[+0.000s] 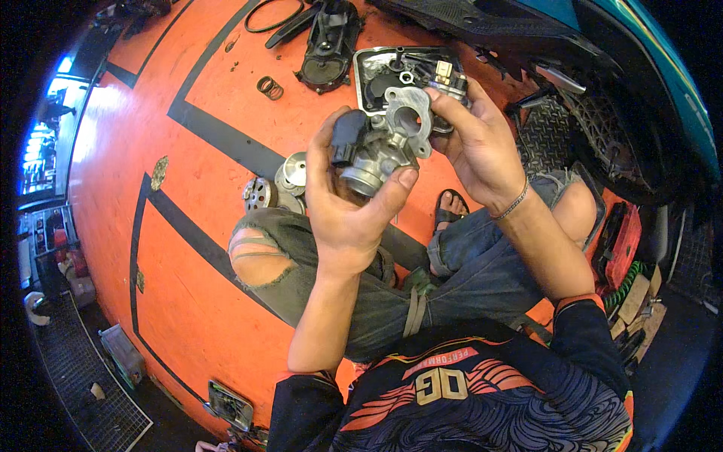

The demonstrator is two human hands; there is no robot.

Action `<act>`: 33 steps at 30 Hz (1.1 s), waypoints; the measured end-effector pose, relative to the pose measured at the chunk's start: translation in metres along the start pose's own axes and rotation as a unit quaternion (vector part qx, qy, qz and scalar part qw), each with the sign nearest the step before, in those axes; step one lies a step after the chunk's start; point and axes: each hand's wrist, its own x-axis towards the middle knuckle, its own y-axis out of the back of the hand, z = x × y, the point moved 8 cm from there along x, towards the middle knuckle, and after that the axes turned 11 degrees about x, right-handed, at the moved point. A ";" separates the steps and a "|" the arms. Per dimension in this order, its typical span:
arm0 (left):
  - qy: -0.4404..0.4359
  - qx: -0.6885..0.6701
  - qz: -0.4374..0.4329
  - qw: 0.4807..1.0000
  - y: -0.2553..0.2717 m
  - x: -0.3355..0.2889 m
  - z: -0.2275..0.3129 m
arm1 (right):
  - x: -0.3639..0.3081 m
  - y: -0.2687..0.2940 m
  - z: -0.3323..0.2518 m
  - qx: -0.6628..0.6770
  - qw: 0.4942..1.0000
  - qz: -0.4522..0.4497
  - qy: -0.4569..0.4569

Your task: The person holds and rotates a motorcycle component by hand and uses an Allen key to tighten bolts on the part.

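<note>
My left hand [343,226] is wrapped round a silver metal throttle body [382,162] with a black plastic sensor housing on its left side. Its flat flange [422,143], with a round bore and bolt holes, faces up and to the right. In my right hand [482,151] I grip a smaller metal part [449,90] with a cream connector on top, between thumb and fingers. The right thumb lies close to the flange's upper edge. Whether the two metal pieces are joined cannot be made out, as fingers and flange cover the space between.
Beyond my hands, a metal tray [364,54] holds black parts. A black cover assembly [325,49], a coil spring [269,88] and round metal pulley parts [260,194] lie on the orange floor. A vehicle wheel [614,143] stands at the right, near a red case [619,239].
</note>
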 end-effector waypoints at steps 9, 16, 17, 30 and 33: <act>-0.467 0.299 0.026 0.832 -0.005 -0.023 0.056 | -0.017 -0.025 -0.034 -0.100 0.984 -0.082 0.125; -0.231 0.124 -0.080 0.962 0.003 -0.022 0.034 | -0.038 -0.045 -0.059 -0.209 0.952 -0.108 0.196; -0.191 0.097 -0.099 0.972 0.002 -0.021 0.027 | -0.037 -0.042 -0.060 -0.209 0.952 -0.106 0.196; -0.343 0.102 -0.245 0.901 -0.024 -0.035 0.036 | -0.052 -0.052 -0.076 -0.379 0.886 -0.162 0.211; -0.326 0.050 -0.227 0.916 -0.026 -0.038 0.044 | -0.056 -0.056 -0.081 -0.382 0.876 -0.173 0.236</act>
